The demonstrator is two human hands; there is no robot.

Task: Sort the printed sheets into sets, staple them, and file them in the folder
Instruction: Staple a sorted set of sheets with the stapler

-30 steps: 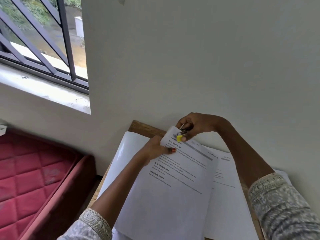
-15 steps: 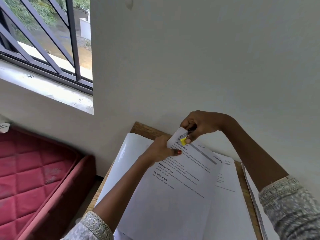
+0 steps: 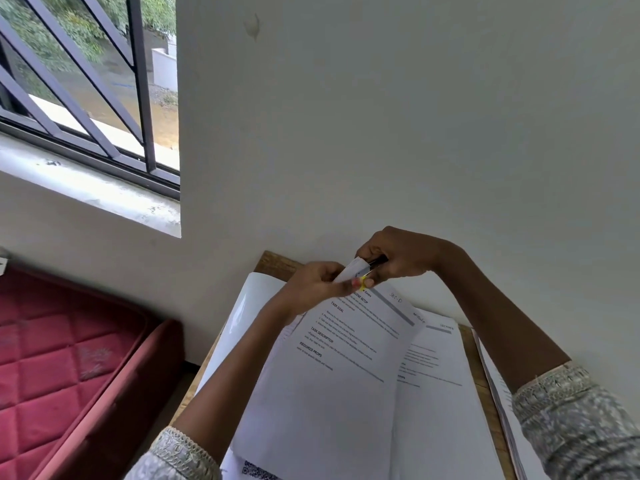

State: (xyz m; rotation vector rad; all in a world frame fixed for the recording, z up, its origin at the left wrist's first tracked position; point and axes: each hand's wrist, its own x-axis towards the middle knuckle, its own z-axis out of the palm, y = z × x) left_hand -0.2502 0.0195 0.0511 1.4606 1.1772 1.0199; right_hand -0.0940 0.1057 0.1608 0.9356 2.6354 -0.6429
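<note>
Fingers (image 3: 367, 252) of the right hand (image 3: 401, 258): curled round a small stapler (image 3: 376, 262), black with a yellow tip, set on the top corner of the set of printed sheets (image 3: 329, 375).

Left hand (image 3: 317, 282): thumb and fingertips pinching that same corner, just beside the stapler.

Set of printed sheets: white, rectangular, black headings and lines of small text. The top corner is raised and the rest slopes down over the bench (image 3: 273, 263).

Second printed sheet (image 3: 443, 393): flat, lying beside and partly under the set.

Glossy white sheet (image 3: 242, 313): smooth and reflective, lying under the left forearm.

Bench: rough brown wood with a square corner, pushed against a plain pale wall (image 3: 415, 133).

Mattress (image 3: 52, 341): red, quilted in squares, to the left of the bench.

Window (image 3: 104, 98): dark metal bars, slanted and upright.

Sleeves (image 3: 571, 410): pale patterned cloth with embroidered cuffs.
</note>
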